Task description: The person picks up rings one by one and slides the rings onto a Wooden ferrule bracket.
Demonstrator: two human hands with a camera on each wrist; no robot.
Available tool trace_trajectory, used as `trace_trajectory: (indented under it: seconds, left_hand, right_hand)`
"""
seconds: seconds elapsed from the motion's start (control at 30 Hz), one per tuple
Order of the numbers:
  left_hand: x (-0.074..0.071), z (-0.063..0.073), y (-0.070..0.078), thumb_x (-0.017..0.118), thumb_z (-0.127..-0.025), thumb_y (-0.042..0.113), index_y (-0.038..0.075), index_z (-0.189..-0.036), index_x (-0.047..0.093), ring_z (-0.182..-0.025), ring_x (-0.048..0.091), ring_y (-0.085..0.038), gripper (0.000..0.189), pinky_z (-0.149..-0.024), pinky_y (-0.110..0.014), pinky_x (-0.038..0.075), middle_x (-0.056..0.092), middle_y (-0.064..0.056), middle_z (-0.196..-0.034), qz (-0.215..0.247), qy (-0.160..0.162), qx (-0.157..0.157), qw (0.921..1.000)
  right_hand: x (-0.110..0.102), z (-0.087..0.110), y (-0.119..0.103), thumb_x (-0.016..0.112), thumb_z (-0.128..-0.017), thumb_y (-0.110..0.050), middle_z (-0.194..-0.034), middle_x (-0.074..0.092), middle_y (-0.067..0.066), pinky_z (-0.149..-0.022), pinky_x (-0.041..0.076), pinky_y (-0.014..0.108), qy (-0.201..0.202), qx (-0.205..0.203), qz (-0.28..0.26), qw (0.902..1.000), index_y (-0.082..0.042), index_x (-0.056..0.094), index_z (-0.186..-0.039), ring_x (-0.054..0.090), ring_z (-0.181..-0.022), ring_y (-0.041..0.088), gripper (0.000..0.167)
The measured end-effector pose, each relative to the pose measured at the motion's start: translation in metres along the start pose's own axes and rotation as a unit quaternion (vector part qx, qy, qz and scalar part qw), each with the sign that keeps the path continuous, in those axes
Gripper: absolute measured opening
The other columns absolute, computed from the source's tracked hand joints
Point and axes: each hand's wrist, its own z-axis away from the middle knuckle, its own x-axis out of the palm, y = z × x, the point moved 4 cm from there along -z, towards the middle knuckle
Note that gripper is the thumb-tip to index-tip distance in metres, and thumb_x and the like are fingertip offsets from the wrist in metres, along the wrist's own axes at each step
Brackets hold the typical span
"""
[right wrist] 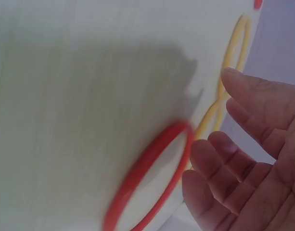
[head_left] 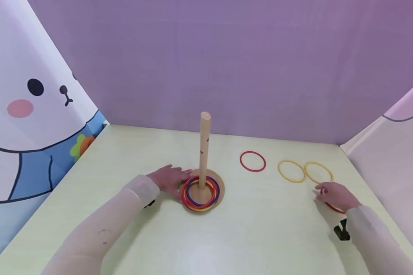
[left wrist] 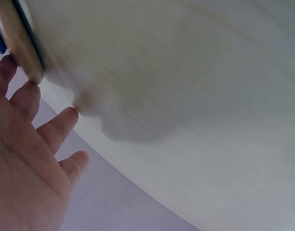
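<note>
A wooden peg point(head_left: 204, 149) rises from a round wooden base point(head_left: 221, 178), with several red, blue and yellow rings point(head_left: 184, 198) lying stacked around its foot. My left hand point(head_left: 170, 180) touches the left edge of the base, fingers spread along it. In the left wrist view, fingertips point(left wrist: 29, 94) meet the rim of the wooden disc. Over at the right, my right hand point(head_left: 336, 194) hovers above a red ring point(right wrist: 142, 168), which it partly covers in the head view. Its fingers are loosely bent, thumb apart, with nothing between them.
Beyond the right hand lie two yellow rings point(head_left: 297, 182) side by side. Another red ring point(head_left: 256, 171) rests farther back, right of the peg. A purple backdrop point(head_left: 227, 76) stands behind the pale table point(head_left: 241, 236), with printed cloth panels point(head_left: 48, 130) at the sides.
</note>
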Motion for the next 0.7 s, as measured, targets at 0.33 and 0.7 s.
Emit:
trace_trajectory:
  seconds: [0.33,0.7]
  left_hand:
    - [0.0,0.0,0.0,0.078,-0.068,0.058,0.028,-0.15,0.033,-0.138,0.03,-0.036,0.099,-0.112,-0.057,0.017,0.03,-0.002,-0.155,0.0,-0.001,-0.002,1.0]
    - [-0.002,0.002,-0.002,0.079,-0.07,0.055,0.017,-0.15,0.035,-0.137,0.033,-0.037,0.099,-0.112,-0.058,0.017,0.031,-0.005,-0.154,-0.007,0.005,0.003,1.0]
  right_hand:
    - [0.005,0.006,0.029,0.071,-0.078,-0.012,-0.086,0.063,0.015,-0.071,0.047,0.047,-0.007,0.026,0.015,0.9995,0.001,0.064,-0.094,0.057,-0.079,0.03,0.022]
    - [0.007,0.006,0.031,0.069,-0.08,-0.01,-0.08,0.066,0.01,-0.067,0.046,0.039,-0.024,0.034,0.007,0.9991,0.003,0.068,-0.085,0.055,-0.072,0.02,0.014]
